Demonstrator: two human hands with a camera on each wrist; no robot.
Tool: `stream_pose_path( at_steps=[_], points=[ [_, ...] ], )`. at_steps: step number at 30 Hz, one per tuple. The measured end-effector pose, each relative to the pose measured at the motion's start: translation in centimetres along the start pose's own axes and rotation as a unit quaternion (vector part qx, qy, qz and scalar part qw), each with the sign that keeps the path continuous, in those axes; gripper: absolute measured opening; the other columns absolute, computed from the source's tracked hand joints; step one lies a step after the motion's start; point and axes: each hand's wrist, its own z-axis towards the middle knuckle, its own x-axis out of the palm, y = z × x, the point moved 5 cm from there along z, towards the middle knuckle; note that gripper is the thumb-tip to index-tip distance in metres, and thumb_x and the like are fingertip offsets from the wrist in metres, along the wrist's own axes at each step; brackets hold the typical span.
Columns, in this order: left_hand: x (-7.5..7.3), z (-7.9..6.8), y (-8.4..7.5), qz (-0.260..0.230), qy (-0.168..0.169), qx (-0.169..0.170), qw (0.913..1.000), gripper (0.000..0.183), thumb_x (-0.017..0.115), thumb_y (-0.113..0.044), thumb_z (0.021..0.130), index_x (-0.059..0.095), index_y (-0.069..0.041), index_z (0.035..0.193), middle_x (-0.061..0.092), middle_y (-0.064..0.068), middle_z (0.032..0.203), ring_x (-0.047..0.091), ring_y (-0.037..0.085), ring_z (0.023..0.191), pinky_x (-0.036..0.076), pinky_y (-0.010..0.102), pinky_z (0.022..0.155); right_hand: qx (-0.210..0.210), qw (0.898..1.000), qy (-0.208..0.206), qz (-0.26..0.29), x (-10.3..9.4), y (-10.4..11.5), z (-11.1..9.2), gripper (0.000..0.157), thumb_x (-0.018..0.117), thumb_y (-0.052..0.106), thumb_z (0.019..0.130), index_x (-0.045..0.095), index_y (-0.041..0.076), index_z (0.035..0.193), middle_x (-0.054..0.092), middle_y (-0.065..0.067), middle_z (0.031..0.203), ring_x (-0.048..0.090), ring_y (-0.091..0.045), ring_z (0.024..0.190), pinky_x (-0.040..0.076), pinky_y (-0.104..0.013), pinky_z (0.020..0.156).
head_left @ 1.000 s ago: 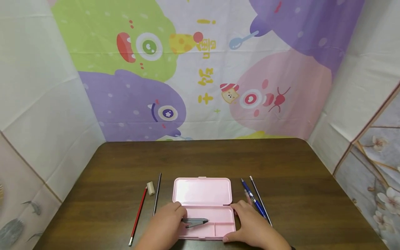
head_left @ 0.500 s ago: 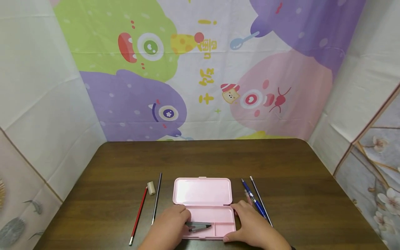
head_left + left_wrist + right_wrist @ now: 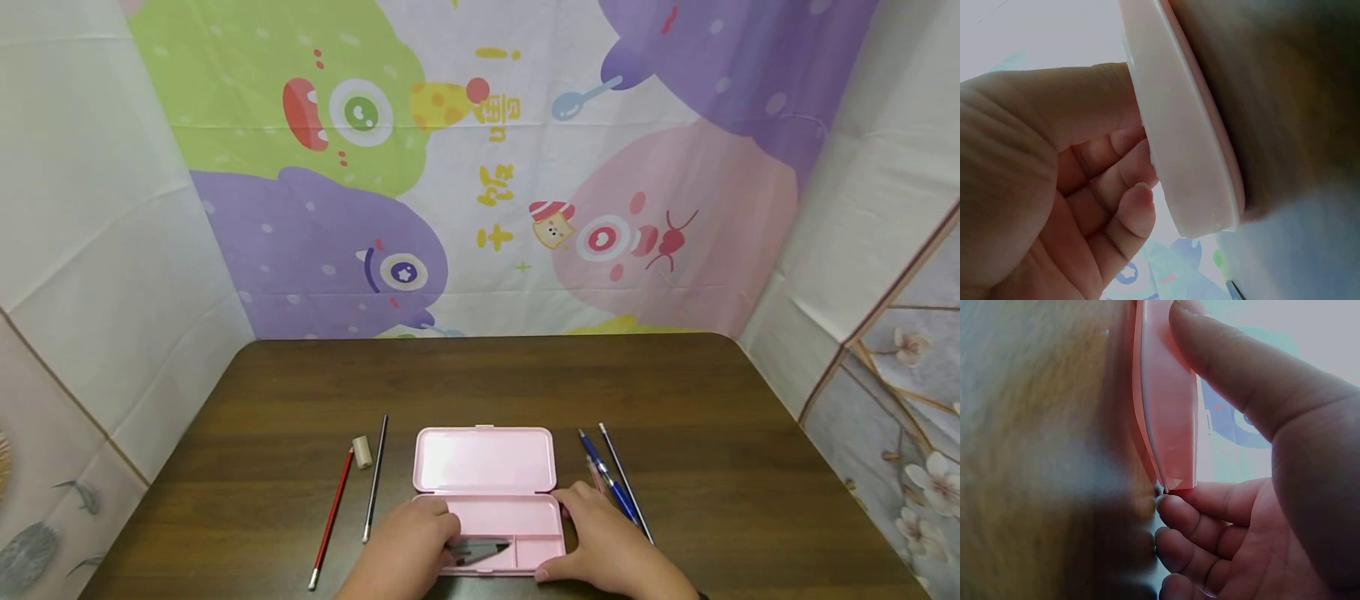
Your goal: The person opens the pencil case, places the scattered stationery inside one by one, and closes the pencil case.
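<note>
An open pink pencil case (image 3: 517, 514) lies on the brown table, its lid (image 3: 484, 460) folded back away from me. My left hand (image 3: 411, 542) reaches over its left end with curled fingers, holding a grey drawing compass (image 3: 480, 550). The compass's dark tips point right, within the front long compartment; its other end is hidden under the hand. In the left wrist view, the fingertips go out of sight behind the case wall (image 3: 1179, 125). My right hand (image 3: 611, 542) grips the case's right end, thumb at the near corner and fingers at the far one.
Left of the case lie a red pencil (image 3: 332, 518), a dark pencil (image 3: 377, 479) and a beige eraser-like block (image 3: 362, 452). To the right are a blue pen (image 3: 609, 475), a pale pencil (image 3: 626, 482) and a small reddish item (image 3: 596, 475). A cartoon-print cloth (image 3: 480, 167) hangs behind the table.
My left hand has moved slightly right and toward me, lowering the compass into the front compartment. More of the dark pencil shows now. The right hand stays on the case.
</note>
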Motion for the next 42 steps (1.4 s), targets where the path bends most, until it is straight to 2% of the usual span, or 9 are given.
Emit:
stream_pose_path(
  at_steps=[10,16,21,26,34,37,42],
  points=[
    [0.3,0.1,0.3,-0.015,0.020,-0.029,0.9993,0.019,0.082,-0.016,0.066,0.065,-0.022,0.072,0.050,-0.011,0.072,0.052,0.010,0.071,0.045,0.030,0.064,-0.001,1.000,0.003,-0.002,-0.1,-0.1,0.2,0.099,0.074,0.075,0.058,0.057,0.006,0.127,0.056,0.000,0.109,0.054,-0.020,0.104,0.045,-0.048,0.094],
    [0.7,-0.2,0.8,-0.035,0.009,-0.048,0.9982,0.017,0.080,-0.016,0.065,0.067,-0.023,0.072,0.052,-0.011,0.073,0.052,0.011,0.069,0.043,0.029,0.060,-0.009,1.000,-0.003,-0.003,-0.1,0.0,0.2,0.098,0.075,0.074,0.058,0.058,0.006,0.126,0.056,0.002,0.109,0.054,-0.019,0.103,0.046,-0.047,0.092],
    [0.8,-0.4,1.1,-0.058,0.019,-0.060,0.9964,0.012,0.079,-0.017,0.069,0.070,-0.023,0.074,0.052,-0.012,0.073,0.052,0.010,0.068,0.043,0.028,0.059,-0.012,1.000,0.000,-0.002,0.1,-0.1,0.3,0.098,0.074,0.075,0.059,0.058,0.007,0.127,0.055,0.003,0.109,0.053,-0.018,0.103,0.047,-0.046,0.091],
    [0.8,-0.8,1.1,-0.095,0.032,-0.068,0.9926,0.006,0.075,-0.027,0.075,0.070,-0.024,0.074,0.048,-0.014,0.073,0.049,0.005,0.067,0.043,0.026,0.058,-0.008,1.000,0.008,0.003,0.4,-0.2,0.3,0.098,0.074,0.075,0.059,0.058,0.006,0.126,0.055,0.002,0.110,0.053,-0.019,0.105,0.044,-0.049,0.097],
    [0.3,-1.2,1.6,-0.142,0.061,-0.104,0.9825,0.012,0.072,-0.034,0.082,0.067,-0.024,0.080,0.050,-0.014,0.079,0.046,0.002,0.066,0.043,0.029,0.059,-0.006,1.000,0.004,0.001,0.5,-0.2,0.3,0.097,0.074,0.075,0.059,0.059,0.006,0.124,0.055,0.001,0.112,0.053,-0.019,0.107,0.044,-0.048,0.097],
    [-0.2,-1.3,2.0,-0.138,0.059,-0.121,0.9813,0.014,0.071,-0.034,0.083,0.067,-0.021,0.085,0.053,-0.012,0.080,0.048,0.004,0.068,0.046,0.032,0.062,-0.004,1.000,0.002,0.002,0.3,-0.2,0.2,0.096,0.075,0.074,0.059,0.059,0.006,0.124,0.055,0.002,0.112,0.053,-0.019,0.107,0.044,-0.049,0.097],
    [-1.7,-1.1,3.2,-0.111,0.016,-0.117,0.9867,0.012,0.070,-0.028,0.083,0.067,-0.017,0.086,0.053,-0.012,0.076,0.047,0.004,0.067,0.046,0.030,0.063,-0.003,1.000,0.002,0.005,0.2,-0.2,0.2,0.094,0.076,0.073,0.058,0.059,0.006,0.124,0.055,0.002,0.112,0.053,-0.020,0.109,0.040,-0.051,0.102]
  ],
)
